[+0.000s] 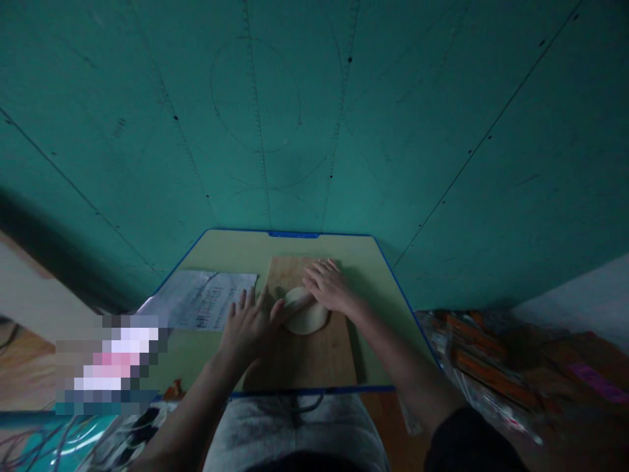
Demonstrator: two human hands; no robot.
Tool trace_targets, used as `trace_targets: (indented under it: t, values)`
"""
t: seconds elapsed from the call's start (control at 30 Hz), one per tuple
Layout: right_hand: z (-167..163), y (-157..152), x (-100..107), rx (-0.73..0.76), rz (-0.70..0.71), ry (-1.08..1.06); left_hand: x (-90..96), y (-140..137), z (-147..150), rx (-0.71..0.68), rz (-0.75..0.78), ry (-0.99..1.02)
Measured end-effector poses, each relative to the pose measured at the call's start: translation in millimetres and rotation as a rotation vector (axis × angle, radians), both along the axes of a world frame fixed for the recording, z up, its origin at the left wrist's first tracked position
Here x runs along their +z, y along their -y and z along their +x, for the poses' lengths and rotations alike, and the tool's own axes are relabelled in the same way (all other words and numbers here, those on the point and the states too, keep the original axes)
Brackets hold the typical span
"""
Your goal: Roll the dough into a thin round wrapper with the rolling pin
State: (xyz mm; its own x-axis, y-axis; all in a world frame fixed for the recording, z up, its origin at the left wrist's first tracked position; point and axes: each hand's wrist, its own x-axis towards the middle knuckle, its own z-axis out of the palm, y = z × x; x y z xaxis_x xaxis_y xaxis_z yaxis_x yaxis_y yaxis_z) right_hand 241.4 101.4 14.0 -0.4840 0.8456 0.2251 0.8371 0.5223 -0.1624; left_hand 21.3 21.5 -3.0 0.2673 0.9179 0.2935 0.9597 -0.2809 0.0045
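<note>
Two sets of fingers lie outstretched rather than curled: the left hand's (249, 324) spread apart, the right hand's (328, 286) closer together, each palm over one end of what looks like a slim rolling pin (297, 303), neither visibly gripping. Beneath it, the round dough sheet (308, 321) sits on the wooden cutting board (307, 367). It should be light, soft and easily stretched or torn, best lifted from underneath by its rim; the pin, stiff, suits pressure at its ends. Around lies the bench (368, 262).

No writing can be read (print on the paper sheet (201, 299) is blurred).
</note>
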Motion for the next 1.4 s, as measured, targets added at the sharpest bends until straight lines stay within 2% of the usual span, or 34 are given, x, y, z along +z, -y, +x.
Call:
trace_targets:
  t: [0.1, 0.2, 0.27, 0.43, 0.53, 0.6, 0.73, 0.8, 0.87, 1.03, 1.1, 1.17, 1.33, 1.4]
  values:
    - [24.7, 30.0, -9.3, 0.020, 0.035, -0.035, -7.1, 24.5, 19.7, -0.009, 0.030, 0.024]
    - [41.6, 50.4, -14.0, 0.026, 0.063, -0.050, -4.8, 37.1, 29.2, -0.038, 0.045, 0.044]
    - [40.0, 47.3, -12.9, 0.022, 0.044, -0.034, 1.6, 28.4, 24.1, -0.049, 0.003, 0.030]
    - [12.8, 7.9, -4.4, 0.006, -0.010, -0.026, 21.9, -26.0, -4.2, -0.004, -0.152, -0.110]
    - [9.7, 8.5, -2.6, -0.007, 0.002, -0.022, 21.8, -34.7, -8.5, 0.023, -0.127, -0.091]
    - [17.9, 26.9, -3.9, -0.001, 0.012, -0.014, 13.4, -20.2, -2.7, 0.001, -0.058, -0.031]
    - [41.0, 74.6, -8.2, 0.023, 0.052, -0.010, -6.2, 26.9, 17.2, -0.017, 0.057, 0.023]
    - [45.8, 84.1, -9.4, 0.032, 0.060, -0.009, -8.5, 37.6, 22.5, 0.002, 0.066, 0.003]
    - [42.6, 77.7, -9.4, 0.031, 0.051, -0.009, -4.2, 31.2, 21.2, 0.021, 0.040, -0.019]
    - [17.1, 29.5, -3.5, -0.016, -0.014, -0.019, 21.4, -23.6, 4.3, -0.014, -0.085, -0.075]
    - [12.3, 23.0, -1.9, -0.031, -0.029, -0.019, 26.5, -32.9, 2.2, 0.026, -0.093, -0.062]
    - [15.2, 32.7, -2.3, -0.024, -0.012, -0.023, 23.7, -24.7, 5.1, 0.028, -0.053, -0.036]
    - [42.1, 90.6, -5.9, 0.032, 0.075, -0.048, 3.0, 29.3, 21.9, -0.080, 0.048, -0.029]
    - [48.7, 100.4, -5.5, 0.038, 0.077, -0.035, 2.2, 35.2, 26.0, -0.069, 0.051, -0.040]
